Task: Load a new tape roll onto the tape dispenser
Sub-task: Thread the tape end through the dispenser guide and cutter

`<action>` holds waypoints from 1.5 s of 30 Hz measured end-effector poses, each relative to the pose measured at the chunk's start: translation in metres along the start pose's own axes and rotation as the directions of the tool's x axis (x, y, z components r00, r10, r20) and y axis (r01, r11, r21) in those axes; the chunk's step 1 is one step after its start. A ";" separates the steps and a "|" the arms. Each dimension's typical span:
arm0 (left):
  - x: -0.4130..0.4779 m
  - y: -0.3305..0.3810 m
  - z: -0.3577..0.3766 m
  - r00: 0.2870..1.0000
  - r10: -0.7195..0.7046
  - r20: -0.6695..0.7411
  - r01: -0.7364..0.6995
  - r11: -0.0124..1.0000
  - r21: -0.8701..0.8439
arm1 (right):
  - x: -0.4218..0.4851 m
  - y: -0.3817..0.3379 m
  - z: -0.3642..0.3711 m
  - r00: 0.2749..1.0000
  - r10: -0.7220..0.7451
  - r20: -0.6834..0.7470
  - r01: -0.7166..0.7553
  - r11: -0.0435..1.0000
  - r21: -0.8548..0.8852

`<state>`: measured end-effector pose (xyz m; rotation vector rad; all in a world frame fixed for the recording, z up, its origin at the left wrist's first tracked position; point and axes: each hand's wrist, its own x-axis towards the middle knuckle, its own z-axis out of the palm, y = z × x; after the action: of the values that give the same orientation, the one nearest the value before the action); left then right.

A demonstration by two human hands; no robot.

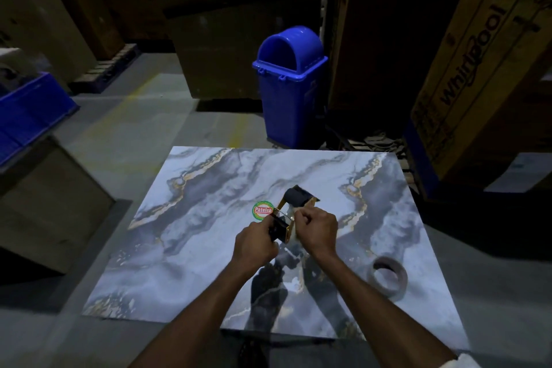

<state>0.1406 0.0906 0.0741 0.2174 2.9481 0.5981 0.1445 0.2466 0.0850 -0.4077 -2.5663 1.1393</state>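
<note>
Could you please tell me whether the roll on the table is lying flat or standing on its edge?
Lying flat: the roll rests on the marble table, its open centre facing up, untouched.

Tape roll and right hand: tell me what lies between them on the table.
Only bare marble tabletop lies between the tape roll and the right hand, which grips the tape dispenser. The head view shows this.

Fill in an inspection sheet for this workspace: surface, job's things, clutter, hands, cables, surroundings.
Surface: marble-patterned tabletop, round sticker on it.
Job's things: tape dispenser held above the table; tape roll lying flat at the right, apart from the dispenser.
Clutter: nothing seen.
Hands: left hand grips the dispenser's handle; right hand closed at its frame.
Cables: nothing seen.
Surroundings: blue bin, blue crate, cardboard boxes, dim light.
</note>
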 end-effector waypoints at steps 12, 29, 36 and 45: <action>-0.016 0.009 0.010 0.995 -0.044 -0.087 0.056 0.988 0.143 | 0.006 -0.020 -0.010 0.986 -0.156 0.062 0.151 0.985 0.084; -0.007 0.006 0.013 0.979 -0.130 -0.156 0.130 0.991 -0.013 | -0.012 -0.056 -0.038 0.980 -0.196 -0.031 0.195 0.931 0.309; -0.009 0.000 0.019 0.976 -0.135 -0.174 0.134 0.991 -0.020 | -0.010 -0.057 -0.051 0.983 -0.181 -0.034 0.180 0.903 0.389; -0.012 0.001 0.020 0.970 -0.144 -0.196 0.131 0.988 -0.081 | 0.057 -0.054 -0.078 0.995 0.063 0.073 -0.090 0.885 0.457</action>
<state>0.1558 0.0968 0.0568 -0.0583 3.0942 0.7387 0.1148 0.2857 0.1847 -0.3640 -2.2313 1.7532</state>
